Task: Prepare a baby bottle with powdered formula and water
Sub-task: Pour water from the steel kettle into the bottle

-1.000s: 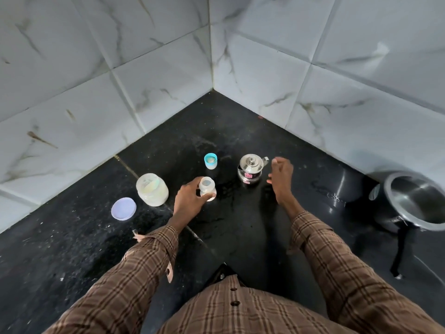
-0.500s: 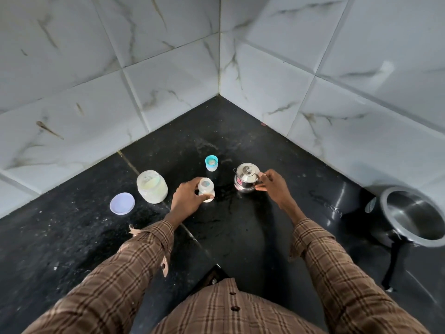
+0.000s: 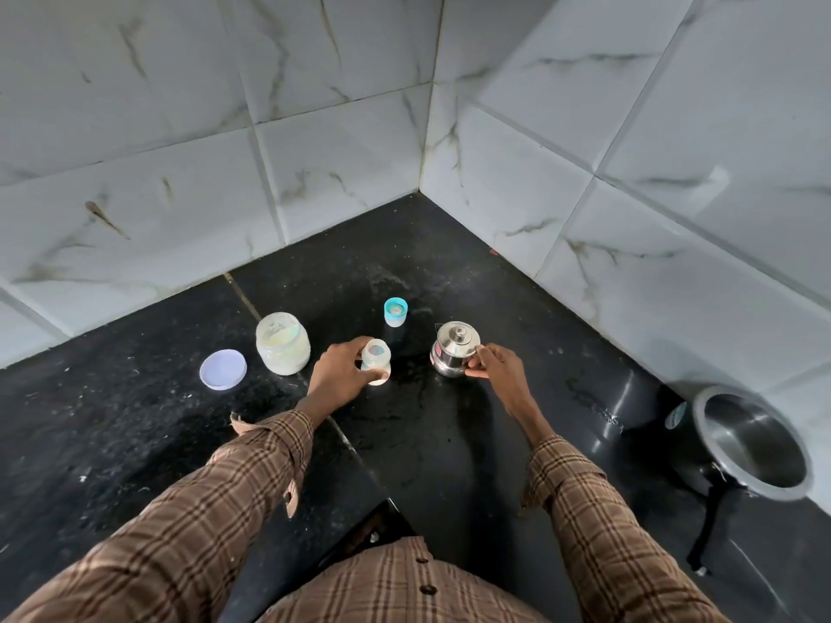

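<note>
Two hands work: left hand (image 3: 339, 375) fingers grip the open baby bottle (image 3: 376, 361), right hand (image 3: 494, 368) fingers pinch the steel kettle (image 3: 452, 355).

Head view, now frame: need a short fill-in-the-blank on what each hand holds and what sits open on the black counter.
1. The left hand grips the small open translucent baby ____.
2. The right hand holds the small steel ____ with a knobbed lid.
3. The round white lid lies to the ____ of the open clear plastic powder jar.
4. The teal-collared bottle cap stands ____ the hands, toward the wall corner.

Missing words: bottle; kettle; left; beyond
</note>
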